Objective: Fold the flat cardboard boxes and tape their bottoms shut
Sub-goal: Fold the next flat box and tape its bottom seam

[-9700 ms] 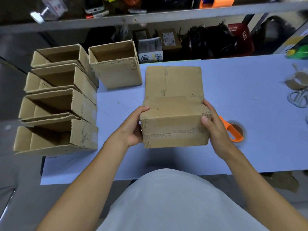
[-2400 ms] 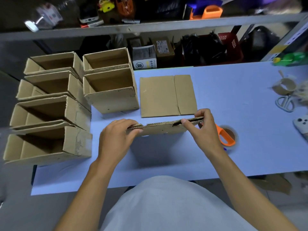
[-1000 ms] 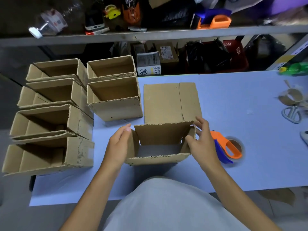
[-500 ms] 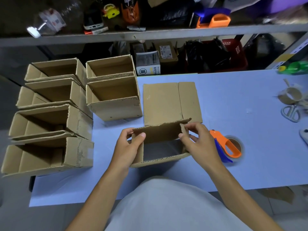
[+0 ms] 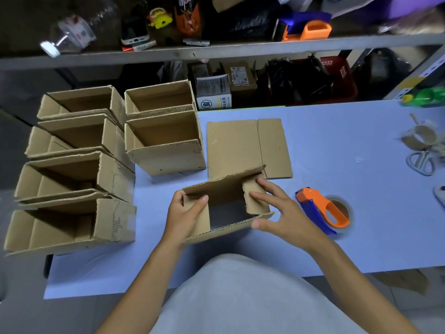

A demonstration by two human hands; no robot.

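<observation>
A small cardboard box (image 5: 224, 192) stands opened into a tube on the blue table (image 5: 337, 145), its end flaps facing up. My left hand (image 5: 185, 218) presses the left small flap inward, thumb inside and fingers on the flap. My right hand (image 5: 279, 210) pushes the right small flap (image 5: 255, 201) inward with its fingertips. Behind the box lies a flat unfolded cardboard box (image 5: 248, 148). An orange and blue tape dispenser (image 5: 322, 210) lies on the table just right of my right hand.
Several folded open boxes (image 5: 72, 179) stand in rows at the left, two more (image 5: 166, 138) behind the held box. A tape core (image 5: 420, 137) and scissors (image 5: 420, 162) lie at the right edge. A cluttered shelf (image 5: 216, 49) runs along the back.
A finished box went to the left rows and a flat one was taken up and opened into a tube. In the last half second both side flaps folded further inward.
</observation>
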